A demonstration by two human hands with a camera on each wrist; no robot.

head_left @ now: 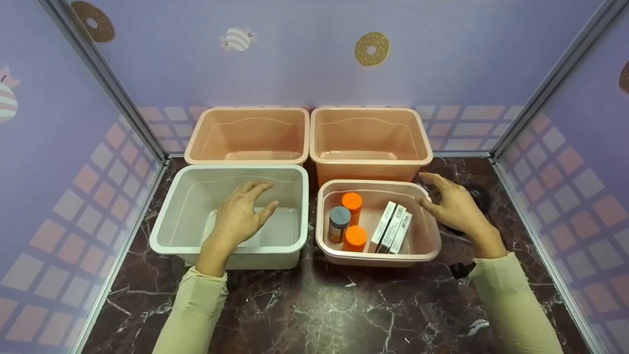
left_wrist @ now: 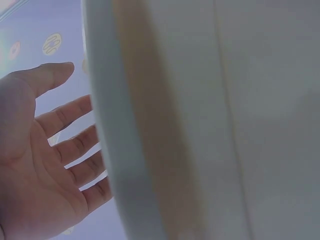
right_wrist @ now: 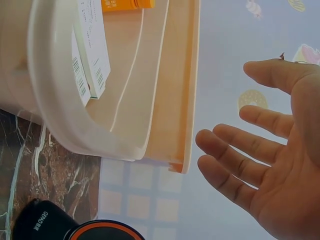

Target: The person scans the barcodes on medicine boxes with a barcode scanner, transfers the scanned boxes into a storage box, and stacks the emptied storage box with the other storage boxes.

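My left hand (head_left: 238, 216) hovers over the pale grey-white bin (head_left: 270, 250), fingers extended and holding nothing. In the left wrist view that bin's wall (left_wrist: 270, 120) fills most of the picture. Beside the right end of the light pink bin (head_left: 426, 233) is my right hand (head_left: 454, 206), with thumb and fingers spread and nothing in them. Inside the pink bin stand two orange-capped bottles (head_left: 355, 237) and a grey-capped bottle (head_left: 339, 216). Small white printed boxes (head_left: 393, 228) lean side by side to their right.
Two peach bins (head_left: 255, 132) stand side by side at the back against the patterned wall (head_left: 304, 59). A black object (right_wrist: 45, 220) with an orange ring lies on the dark marbled surface (head_left: 344, 309), right of the pink bin. Patterned panels also close in both sides.
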